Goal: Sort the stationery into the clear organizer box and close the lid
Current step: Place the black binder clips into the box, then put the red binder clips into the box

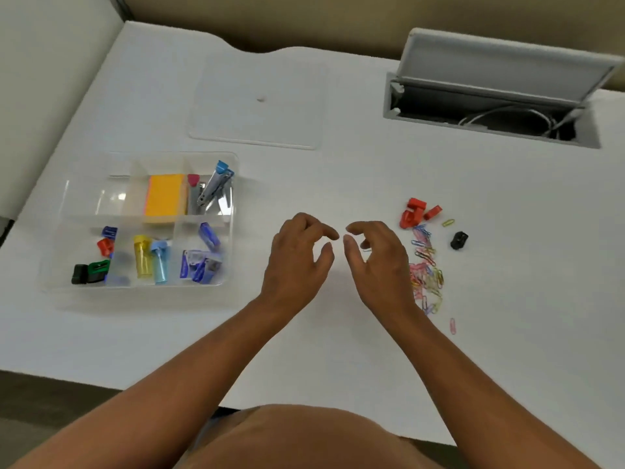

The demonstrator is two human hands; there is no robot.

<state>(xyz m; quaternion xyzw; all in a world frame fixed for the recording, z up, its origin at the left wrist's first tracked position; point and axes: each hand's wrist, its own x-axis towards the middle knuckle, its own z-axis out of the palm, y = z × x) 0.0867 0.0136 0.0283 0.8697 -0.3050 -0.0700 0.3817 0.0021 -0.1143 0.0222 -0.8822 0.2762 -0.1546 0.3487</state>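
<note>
The clear organizer box (61, 231) sits at the left with no lid on it, holding yellow sticky notes (165, 198), a stapler (213, 187), sharpeners and staple boxes. Its clear lid (257, 103) lies flat farther back. At the right lie a pile of coloured paper clips (427, 275), red sharpeners (414, 211) and a black sharpener (459, 240). My left hand (297, 262) and my right hand (378, 258) hover over the table's middle, fingers curled and apart, nothing visibly held. The right hand is just left of the clips.
An open cable hatch (490, 106) with wires is set into the table at the back right. A stray pink clip (452, 325) lies near the front right. The table's front edge (135, 389) runs below my forearms.
</note>
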